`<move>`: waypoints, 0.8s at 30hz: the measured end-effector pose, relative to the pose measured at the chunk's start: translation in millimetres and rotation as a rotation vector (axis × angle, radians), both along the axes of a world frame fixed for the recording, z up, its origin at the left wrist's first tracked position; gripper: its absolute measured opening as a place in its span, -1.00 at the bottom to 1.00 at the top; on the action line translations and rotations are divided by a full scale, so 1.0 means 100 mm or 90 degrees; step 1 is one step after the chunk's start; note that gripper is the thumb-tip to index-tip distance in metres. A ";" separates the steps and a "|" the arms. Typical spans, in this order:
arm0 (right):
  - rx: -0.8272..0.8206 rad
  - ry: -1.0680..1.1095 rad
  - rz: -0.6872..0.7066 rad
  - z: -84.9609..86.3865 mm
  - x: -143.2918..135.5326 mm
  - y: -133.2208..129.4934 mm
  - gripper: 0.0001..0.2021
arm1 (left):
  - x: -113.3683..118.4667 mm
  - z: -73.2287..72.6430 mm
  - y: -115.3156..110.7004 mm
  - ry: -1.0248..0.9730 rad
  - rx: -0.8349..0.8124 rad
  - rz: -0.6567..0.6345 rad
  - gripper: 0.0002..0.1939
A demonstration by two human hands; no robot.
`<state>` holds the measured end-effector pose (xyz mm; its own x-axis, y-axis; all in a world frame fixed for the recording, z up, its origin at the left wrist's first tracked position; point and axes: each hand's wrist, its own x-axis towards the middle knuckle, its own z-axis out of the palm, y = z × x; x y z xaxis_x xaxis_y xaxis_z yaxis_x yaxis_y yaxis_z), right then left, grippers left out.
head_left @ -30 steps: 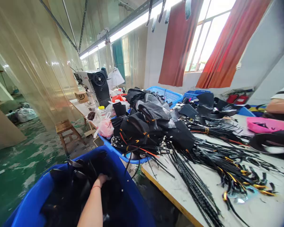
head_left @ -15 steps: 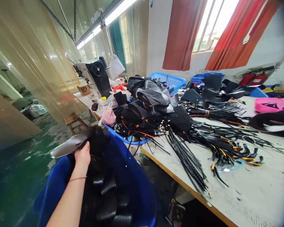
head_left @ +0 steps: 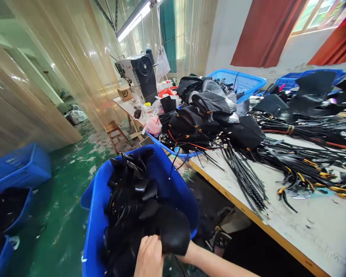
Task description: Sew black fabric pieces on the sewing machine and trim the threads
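A curved, smooth black leather-like piece [head_left: 175,232] is up at the near end of a blue plastic bin [head_left: 187,192]. My left hand [head_left: 150,252] is closed on its left edge, knuckles up. From the right, my right hand [head_left: 188,252] reaches under and behind the same piece; its fingers are hidden there. Many similar black pieces [head_left: 145,188] lie heaped in the bin, some with curled flaps standing up.
Right of the bin, a white worktable [head_left: 311,231] carries bundles of black cords [head_left: 245,181] and heaped black bags [head_left: 190,123]. A sewing machine [head_left: 141,73] and a wooden stool [head_left: 115,132] stand beyond. More blue crates [head_left: 23,165] sit on the green floor at left.
My left hand, earlier over the bin's far left holding a black piece, is now at the near end with a black piece. My right hand has come into view. The view has turned left.
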<state>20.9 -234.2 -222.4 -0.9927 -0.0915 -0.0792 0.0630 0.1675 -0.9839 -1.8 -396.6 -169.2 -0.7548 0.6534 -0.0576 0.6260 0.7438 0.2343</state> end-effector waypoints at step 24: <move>0.522 0.060 0.139 -0.20 0.38 0.44 -0.49 | -0.51 -0.61 0.00 0.021 -0.416 -0.054 -0.56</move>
